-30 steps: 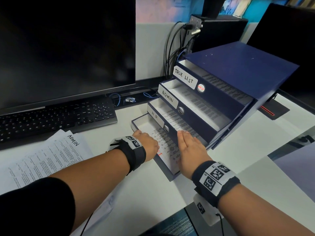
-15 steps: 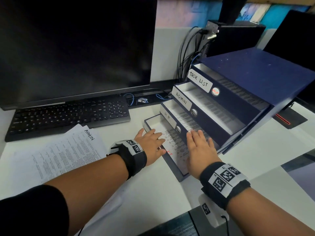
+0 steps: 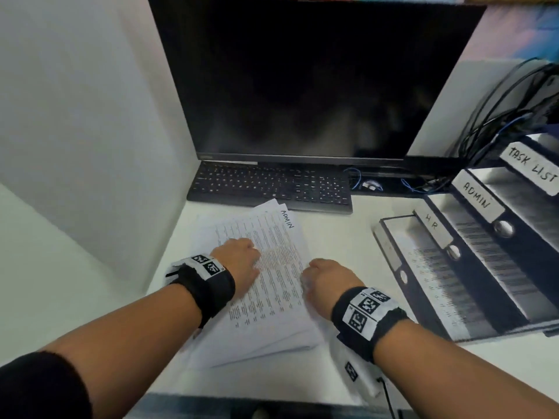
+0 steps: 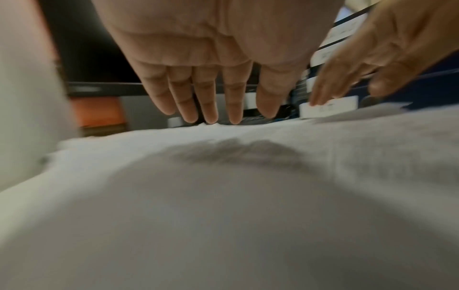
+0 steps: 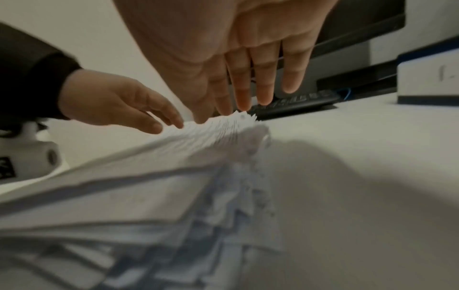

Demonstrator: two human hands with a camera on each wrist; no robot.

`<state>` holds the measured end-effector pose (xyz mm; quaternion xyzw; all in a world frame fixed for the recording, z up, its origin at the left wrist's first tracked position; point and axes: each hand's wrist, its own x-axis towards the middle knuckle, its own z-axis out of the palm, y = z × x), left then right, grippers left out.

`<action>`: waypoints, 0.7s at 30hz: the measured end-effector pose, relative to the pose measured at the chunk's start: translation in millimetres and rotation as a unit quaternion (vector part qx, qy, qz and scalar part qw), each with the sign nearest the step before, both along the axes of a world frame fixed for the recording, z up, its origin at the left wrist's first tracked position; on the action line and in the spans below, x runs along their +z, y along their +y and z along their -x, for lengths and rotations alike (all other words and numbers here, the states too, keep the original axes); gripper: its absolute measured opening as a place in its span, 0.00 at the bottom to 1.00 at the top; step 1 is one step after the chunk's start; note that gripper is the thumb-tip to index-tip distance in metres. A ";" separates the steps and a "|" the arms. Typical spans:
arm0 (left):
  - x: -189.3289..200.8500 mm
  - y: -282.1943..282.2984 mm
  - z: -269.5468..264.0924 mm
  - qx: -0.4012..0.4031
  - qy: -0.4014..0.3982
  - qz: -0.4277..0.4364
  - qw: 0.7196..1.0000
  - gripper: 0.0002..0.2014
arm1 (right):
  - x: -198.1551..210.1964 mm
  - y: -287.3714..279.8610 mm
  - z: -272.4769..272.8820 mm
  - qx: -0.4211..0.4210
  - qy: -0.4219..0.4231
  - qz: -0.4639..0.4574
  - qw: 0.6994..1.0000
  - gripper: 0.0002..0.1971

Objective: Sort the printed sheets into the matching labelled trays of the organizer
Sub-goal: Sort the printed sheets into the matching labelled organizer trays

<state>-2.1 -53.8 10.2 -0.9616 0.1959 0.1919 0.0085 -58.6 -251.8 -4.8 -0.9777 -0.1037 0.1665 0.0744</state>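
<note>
On the bench at about 6 o'clock, just before the keyboard (image 3: 269, 189), lies the loose stack of printed sheets (image 3: 272, 285), its top page marked ADMIN by hand. Both hands have come across to it from the organizer (image 3: 472, 252), where a second ago they lay flat on the paper in the lowest tray (image 3: 393, 255). That sheet now lies filed there, so I judge one placement finished and the next pick beginning.

The left hand (image 3: 239, 261) rests palm-down on the stack toward 9 o'clock, fingers straight and together, grasping nothing. The right hand (image 3: 326, 279) sits at the stack's 3 o'clock edge; the right wrist view shows its fingers (image 5: 250, 78) extended, tips at the fanned page edges, released rather than pinching.

If the top page is the next to go, it belongs in the ADMIN tray (image 3: 484, 204), second from the top at 2 o'clock.

Hard to read: the lowest tray's label is blurred. The TASK LIST tray (image 3: 532, 167) and the organizer's right side are cut off by the frame. Both wrist views are motion-smeared, so whether any page is already lifted cannot be told.
</note>
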 end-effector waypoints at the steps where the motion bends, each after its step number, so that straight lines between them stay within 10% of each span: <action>1: -2.4 15.5 0.9 0.025 0.007 -0.010 1.000 0.21 | -3.7 8.5 -2.9 -0.001 0.016 0.002 1.000 0.14; 16: -20.6 69.9 -10.8 0.224 0.017 0.035 0.974 0.38 | -5.9 35.3 -18.5 -0.181 0.087 0.006 0.980 0.35; 21: -22.0 71.2 -13.3 0.219 0.000 0.044 0.975 0.42 | 1.5 39.3 -14.9 -0.178 0.078 -0.013 0.981 0.20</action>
